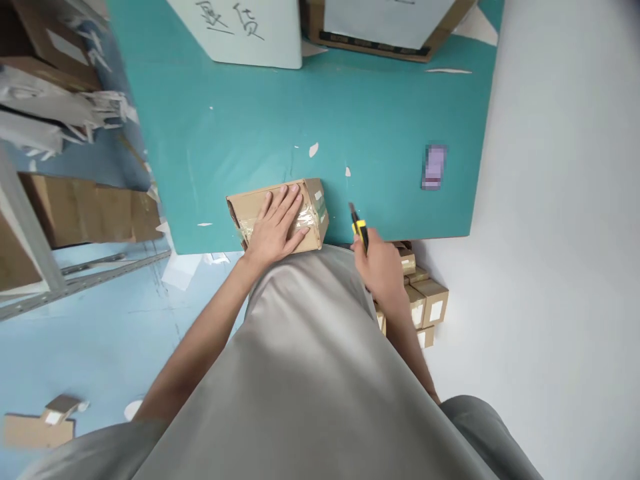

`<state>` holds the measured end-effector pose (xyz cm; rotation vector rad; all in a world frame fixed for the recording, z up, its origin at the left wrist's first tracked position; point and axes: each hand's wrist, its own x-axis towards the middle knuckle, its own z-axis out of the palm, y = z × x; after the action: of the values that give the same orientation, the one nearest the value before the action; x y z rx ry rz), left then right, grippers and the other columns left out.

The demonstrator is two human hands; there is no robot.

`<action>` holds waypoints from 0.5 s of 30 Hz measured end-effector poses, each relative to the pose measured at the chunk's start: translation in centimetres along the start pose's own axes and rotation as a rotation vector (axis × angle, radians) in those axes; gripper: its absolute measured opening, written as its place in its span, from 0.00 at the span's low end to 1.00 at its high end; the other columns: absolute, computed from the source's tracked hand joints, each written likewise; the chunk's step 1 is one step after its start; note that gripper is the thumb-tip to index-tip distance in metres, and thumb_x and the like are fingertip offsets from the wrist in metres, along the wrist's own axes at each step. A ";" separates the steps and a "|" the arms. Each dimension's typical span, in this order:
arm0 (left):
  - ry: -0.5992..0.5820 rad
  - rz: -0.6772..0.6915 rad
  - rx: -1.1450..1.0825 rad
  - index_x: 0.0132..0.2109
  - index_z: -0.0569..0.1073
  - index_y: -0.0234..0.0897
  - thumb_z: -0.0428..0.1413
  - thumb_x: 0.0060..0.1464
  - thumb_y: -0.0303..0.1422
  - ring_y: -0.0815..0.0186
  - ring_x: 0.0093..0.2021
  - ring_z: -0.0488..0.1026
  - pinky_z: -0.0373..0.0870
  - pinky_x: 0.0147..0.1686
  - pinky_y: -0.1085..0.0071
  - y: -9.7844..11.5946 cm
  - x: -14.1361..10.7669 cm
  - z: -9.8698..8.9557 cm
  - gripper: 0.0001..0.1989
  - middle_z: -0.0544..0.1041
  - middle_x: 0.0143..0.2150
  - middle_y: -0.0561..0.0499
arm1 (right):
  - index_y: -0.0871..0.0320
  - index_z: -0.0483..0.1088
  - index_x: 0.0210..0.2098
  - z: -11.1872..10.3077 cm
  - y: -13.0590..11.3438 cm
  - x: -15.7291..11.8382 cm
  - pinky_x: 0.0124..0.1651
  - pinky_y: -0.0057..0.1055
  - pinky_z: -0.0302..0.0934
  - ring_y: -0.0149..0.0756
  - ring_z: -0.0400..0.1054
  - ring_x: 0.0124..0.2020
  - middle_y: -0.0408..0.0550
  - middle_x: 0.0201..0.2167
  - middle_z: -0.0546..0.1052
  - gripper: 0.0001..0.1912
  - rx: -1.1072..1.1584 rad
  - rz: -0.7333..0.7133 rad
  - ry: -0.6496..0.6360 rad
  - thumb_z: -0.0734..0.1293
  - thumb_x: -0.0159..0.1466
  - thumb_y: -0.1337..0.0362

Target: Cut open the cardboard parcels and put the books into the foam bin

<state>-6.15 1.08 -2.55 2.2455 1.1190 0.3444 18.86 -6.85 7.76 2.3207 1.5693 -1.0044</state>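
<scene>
Right now, a person in a grey shirt (310, 360) is working at the near edge of a green table (380, 113). The right hand (381, 267) is grasping a yellow and black cutter (359, 227), its fingers curling tight around the handle. The blade is pointing away from the shirt and is not touching anything. To its left, the left hand (277, 230) is resting flat on a small brown box (250, 207), its fingers spreading out and not gripping. That box is lying at the table's near edge. Shiny tape (306, 217) is running over its top, partly hiding under the hand. I am not seeing any cut in it, so I am thinking the holding is going on but the cutting is not looking started. I am not able to tell if the left end is open. Farther off, white scraps (313, 149) are lying about, and a blurry purple thing (434, 167) is sitting to the right. At the back, a white board with writing (250, 33) and a bigger box (313, 20) are waiting.
</scene>
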 end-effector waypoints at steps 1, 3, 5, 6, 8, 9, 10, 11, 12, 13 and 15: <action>0.008 -0.018 0.011 0.82 0.48 0.44 0.49 0.71 0.51 0.47 0.82 0.43 0.37 0.79 0.41 -0.7 -0.9 -0.6 0.40 0.50 0.83 0.43 | 0.63 0.70 0.64 1.1 0.9 2.2 0.52 0.42 0.69 0.52 0.81 0.45 0.62 0.45 0.84 0.28 0.083 -0.024 0.033 0.50 0.81 0.54; 0.026 -0.061 0.028 0.82 0.49 0.43 0.49 0.71 0.52 0.46 0.82 0.42 0.37 0.79 0.41 -2.3 -2.7 -1.7 0.40 0.49 0.83 0.43 | 0.62 0.71 0.59 4.1 2.3 7.5 0.52 0.38 0.70 0.45 0.81 0.43 0.60 0.49 0.84 0.25 0.314 -0.106 0.016 0.50 0.80 0.54; 0.038 -0.103 0.039 0.82 0.50 0.43 0.48 0.71 0.52 0.45 0.83 0.41 0.38 0.79 0.41 -3.7 -4.4 -2.5 0.40 0.49 0.83 0.43 | 0.64 0.69 0.60 7.7 2.4 12.8 0.47 0.33 0.71 0.39 0.81 0.44 0.62 0.55 0.82 0.22 0.561 -0.127 -0.038 0.54 0.79 0.57; 0.039 -0.119 0.042 0.81 0.51 0.44 0.47 0.71 0.52 0.46 0.83 0.41 0.38 0.79 0.41 -4.3 -5.1 -2.8 0.39 0.49 0.83 0.43 | 0.65 0.68 0.60 9.4 2.2 15.0 0.46 0.31 0.71 0.38 0.80 0.46 0.63 0.57 0.81 0.21 0.650 -0.108 -0.070 0.55 0.78 0.59; 0.035 -0.137 0.043 0.81 0.53 0.44 0.47 0.72 0.50 0.47 0.83 0.41 0.39 0.79 0.41 -5.0 -6.1 -3.1 0.37 0.48 0.83 0.44 | 0.67 0.70 0.56 12.1 1.2 17.9 0.47 0.31 0.71 0.38 0.79 0.46 0.64 0.55 0.81 0.19 0.719 -0.056 -0.112 0.56 0.76 0.61; 0.039 -0.141 0.038 0.81 0.53 0.45 0.46 0.72 0.49 0.48 0.83 0.41 0.39 0.79 0.41 -5.0 -6.5 -3.2 0.36 0.48 0.83 0.44 | 0.68 0.71 0.54 13.1 0.7 18.7 0.49 0.31 0.70 0.38 0.78 0.47 0.63 0.53 0.82 0.19 0.729 -0.042 -0.114 0.57 0.75 0.61; 0.048 -0.146 0.031 0.81 0.54 0.45 0.46 0.73 0.47 0.48 0.83 0.41 0.40 0.79 0.41 -4.9 -6.7 -3.2 0.35 0.47 0.83 0.45 | 0.68 0.72 0.53 13.8 0.2 19.0 0.51 0.31 0.70 0.38 0.77 0.47 0.62 0.52 0.82 0.19 0.732 -0.036 -0.107 0.57 0.75 0.61; 0.062 -0.154 0.022 0.81 0.54 0.45 0.46 0.73 0.46 0.48 0.83 0.41 0.41 0.79 0.40 -4.7 -7.0 -3.3 0.34 0.47 0.83 0.45 | 0.67 0.73 0.52 14.3 -0.2 18.9 0.52 0.31 0.69 0.38 0.77 0.48 0.61 0.51 0.83 0.19 0.736 -0.035 -0.094 0.58 0.74 0.60; 0.082 -0.167 0.010 0.80 0.54 0.46 0.47 0.73 0.44 0.48 0.83 0.41 0.42 0.79 0.40 -4.3 -7.2 -3.4 0.34 0.47 0.83 0.46 | 0.67 0.73 0.52 14.6 -0.4 18.7 0.53 0.32 0.69 0.38 0.76 0.49 0.60 0.50 0.83 0.20 0.741 -0.036 -0.082 0.58 0.74 0.59; 0.112 -0.185 -0.002 0.80 0.54 0.46 0.47 0.72 0.42 0.48 0.83 0.42 0.44 0.79 0.40 -3.9 -7.4 -3.6 0.34 0.48 0.83 0.46 | 0.66 0.73 0.53 14.6 -0.6 18.2 0.53 0.32 0.69 0.38 0.76 0.49 0.59 0.50 0.83 0.21 0.746 -0.036 -0.073 0.58 0.74 0.58; 0.196 -0.231 -0.036 0.80 0.55 0.48 0.46 0.72 0.40 0.49 0.82 0.47 0.50 0.78 0.40 -3.0 -7.8 -3.9 0.32 0.52 0.82 0.46 | 0.65 0.73 0.56 14.2 -0.6 17.0 0.53 0.33 0.70 0.39 0.76 0.48 0.59 0.50 0.83 0.23 0.742 -0.049 -0.058 0.57 0.74 0.56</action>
<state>-14.63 -2.14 -1.10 2.0582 1.4464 0.4919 15.93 -0.50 -13.30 2.6414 1.3852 -1.9053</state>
